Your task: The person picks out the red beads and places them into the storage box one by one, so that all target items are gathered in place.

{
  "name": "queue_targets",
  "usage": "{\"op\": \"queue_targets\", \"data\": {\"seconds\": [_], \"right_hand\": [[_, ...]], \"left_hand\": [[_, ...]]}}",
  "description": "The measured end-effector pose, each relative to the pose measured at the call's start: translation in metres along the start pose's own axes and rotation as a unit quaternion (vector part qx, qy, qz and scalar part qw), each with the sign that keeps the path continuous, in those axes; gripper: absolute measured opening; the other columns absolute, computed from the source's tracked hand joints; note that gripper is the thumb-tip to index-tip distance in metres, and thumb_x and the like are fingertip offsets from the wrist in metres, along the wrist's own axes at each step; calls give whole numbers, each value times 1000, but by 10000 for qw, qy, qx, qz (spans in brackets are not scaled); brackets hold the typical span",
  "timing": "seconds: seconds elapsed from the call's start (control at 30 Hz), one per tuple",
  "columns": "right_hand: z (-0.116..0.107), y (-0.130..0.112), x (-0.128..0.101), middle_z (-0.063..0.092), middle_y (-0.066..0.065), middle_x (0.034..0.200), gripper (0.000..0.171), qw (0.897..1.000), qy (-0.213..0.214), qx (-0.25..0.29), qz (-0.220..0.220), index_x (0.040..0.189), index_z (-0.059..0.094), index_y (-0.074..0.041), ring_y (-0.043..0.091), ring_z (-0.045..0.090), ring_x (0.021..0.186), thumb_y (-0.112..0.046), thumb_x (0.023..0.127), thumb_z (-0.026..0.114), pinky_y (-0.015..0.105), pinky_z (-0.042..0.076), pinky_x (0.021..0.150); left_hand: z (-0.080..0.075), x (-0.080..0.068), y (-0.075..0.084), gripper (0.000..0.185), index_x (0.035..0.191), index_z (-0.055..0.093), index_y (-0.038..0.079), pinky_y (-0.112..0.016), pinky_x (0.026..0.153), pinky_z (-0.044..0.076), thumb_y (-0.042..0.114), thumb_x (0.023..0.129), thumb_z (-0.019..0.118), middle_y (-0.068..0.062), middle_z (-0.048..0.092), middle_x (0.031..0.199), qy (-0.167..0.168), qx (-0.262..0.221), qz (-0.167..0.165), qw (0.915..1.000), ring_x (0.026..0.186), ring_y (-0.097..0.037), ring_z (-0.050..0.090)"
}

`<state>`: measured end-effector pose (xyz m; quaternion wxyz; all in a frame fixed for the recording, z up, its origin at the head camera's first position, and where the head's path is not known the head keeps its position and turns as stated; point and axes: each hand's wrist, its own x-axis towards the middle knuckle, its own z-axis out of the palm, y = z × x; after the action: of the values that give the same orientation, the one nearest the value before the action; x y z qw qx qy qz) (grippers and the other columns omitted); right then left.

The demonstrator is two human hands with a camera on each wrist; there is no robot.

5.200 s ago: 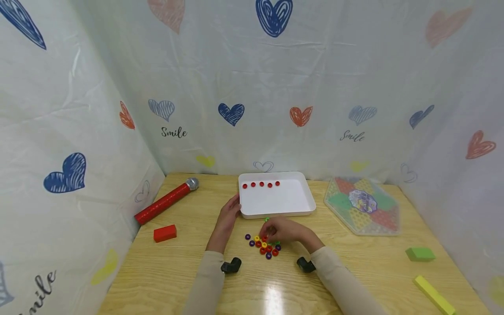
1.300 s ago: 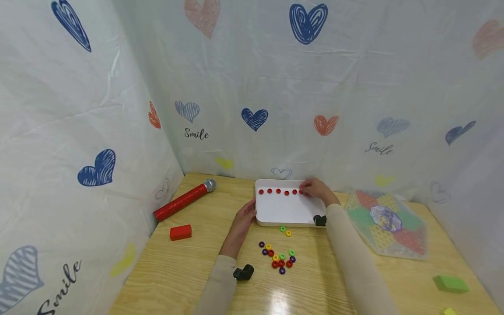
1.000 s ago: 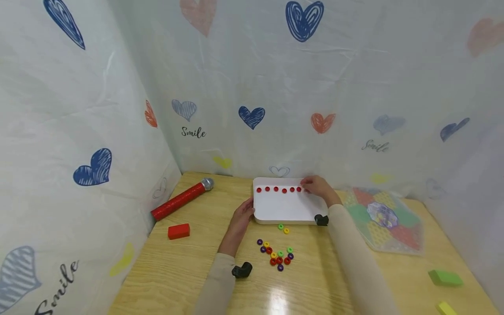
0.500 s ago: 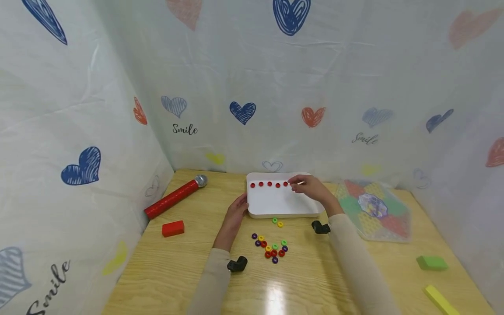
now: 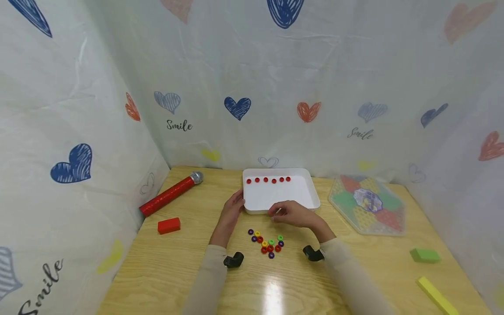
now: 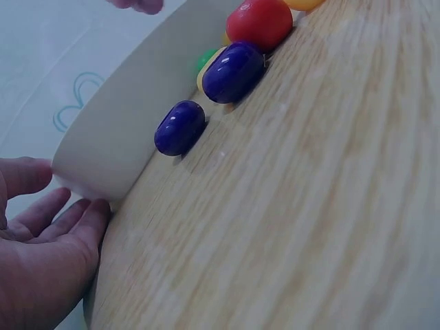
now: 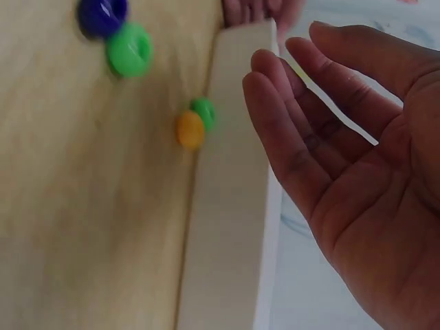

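The white tray (image 5: 281,197) sits at the back middle of the table, with a row of several red beads (image 5: 265,180) along its far side. My left hand (image 5: 230,214) holds the tray's front left corner, fingers and thumb against the wall in the left wrist view. Over the tray's front edge hovers my right hand (image 5: 293,214), its fingers (image 7: 275,117) loosely bent and holding nothing. Below it, a yellow bead (image 7: 190,129) and a green bead (image 7: 203,112) lie by the front wall. Nearer me is a loose cluster of purple, red, yellow and green beads (image 5: 270,248).
To the left lie a red toy microphone (image 5: 169,195) and a red block (image 5: 169,225). A hexagonal clear case (image 5: 368,205) with coloured sections is right of the tray. A green block (image 5: 425,255) and a yellow stick-shaped block (image 5: 437,295) lie near the right edge.
My right hand has gone from the bead cluster to the tray's far row, then back to its front edge. The row has one more red bead. My left hand stays at the corner.
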<state>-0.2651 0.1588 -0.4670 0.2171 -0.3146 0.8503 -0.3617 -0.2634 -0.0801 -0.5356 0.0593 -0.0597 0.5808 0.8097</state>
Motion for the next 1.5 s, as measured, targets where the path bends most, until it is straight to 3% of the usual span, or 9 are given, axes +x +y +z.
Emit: {"op": "queue_targets", "data": {"seconds": [0.23,0.53,0.8,1.2,1.5], "right_hand": [[36,-1,3,67,-14,95,12,9992,-281,-260,-83,101,71,-21,3,64,87,-26,91,67,22,54,78],[53,-5,2,66,-13,88,8,9984,-434,-260,-271,95,68,-21,3,63,79,-18,88,70,22,54,72],[66,-6,6,64,-13,85,11,9981,-434,-355,-265,94,67,-23,1,61,73,-22,85,74,21,53,66],[69,-19,1,63,-13,87,11,9971,-375,-619,-249,96,67,-20,0,59,74,-21,86,73,19,52,67],[49,-20,-5,66,-9,92,12,9983,-19,-447,-385,99,68,-15,3,62,82,-17,87,71,21,54,72]], "left_hand": [[-2,3,-1,48,147,37,5,-42,117,26,5,100,44,-14,35,153,42,-61,-16,10000,142,-26,30],[0,5,-2,48,147,38,4,-42,116,29,3,99,45,-16,37,151,47,-122,1,9999,141,-27,33],[0,4,-1,48,146,37,2,-42,116,28,2,99,45,-18,37,151,-1,-228,58,9997,141,-27,33],[-2,5,-5,48,146,38,1,-42,115,29,1,98,45,-18,38,151,-2,-265,100,9996,141,-27,33],[-1,5,-5,48,146,38,2,-43,115,29,2,99,45,-18,38,150,12,-197,107,9997,140,-27,34]]}}
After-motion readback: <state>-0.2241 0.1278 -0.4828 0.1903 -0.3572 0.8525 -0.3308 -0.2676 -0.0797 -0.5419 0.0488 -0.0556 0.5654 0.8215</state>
